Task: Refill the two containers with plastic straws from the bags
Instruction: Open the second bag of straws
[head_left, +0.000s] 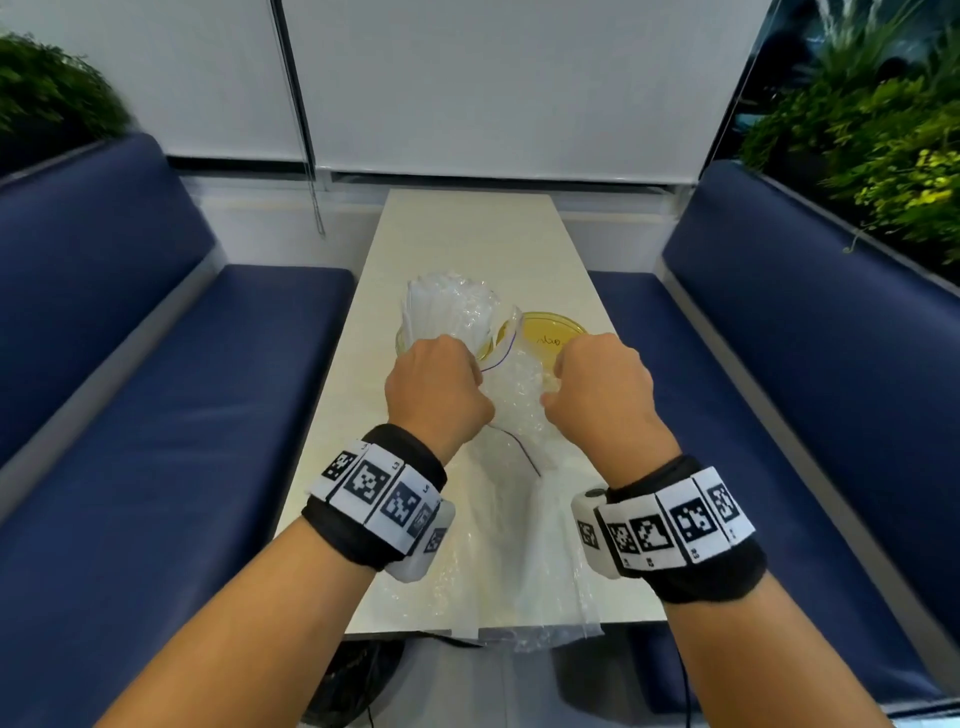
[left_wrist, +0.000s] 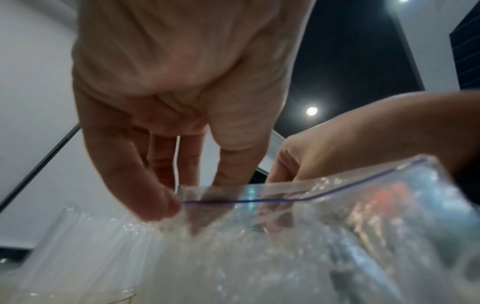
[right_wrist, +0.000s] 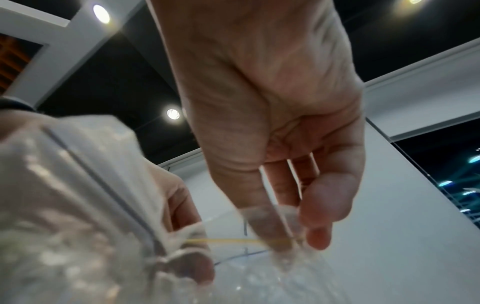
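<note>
A clear zip bag (head_left: 511, 395) with a blue seal line is held above the pale table (head_left: 467, 244). My left hand (head_left: 436, 384) pinches the bag's left mouth edge (left_wrist: 187, 197). My right hand (head_left: 597, 387) pinches the opposite edge (right_wrist: 275, 232). Behind my left hand, a bundle of wrapped clear straws (head_left: 447, 312) stands in a yellowish container (head_left: 402, 340). The second yellowish container (head_left: 550, 332) sits behind the bag, with handwriting on it. Another clear bag (head_left: 545, 561) lies on the near end of the table, holding straws.
Blue bench seats (head_left: 171, 415) flank the table on both sides (head_left: 810, 374). White roller blinds (head_left: 493, 88) hang at the far end. Green plants (head_left: 883, 140) stand behind the right bench.
</note>
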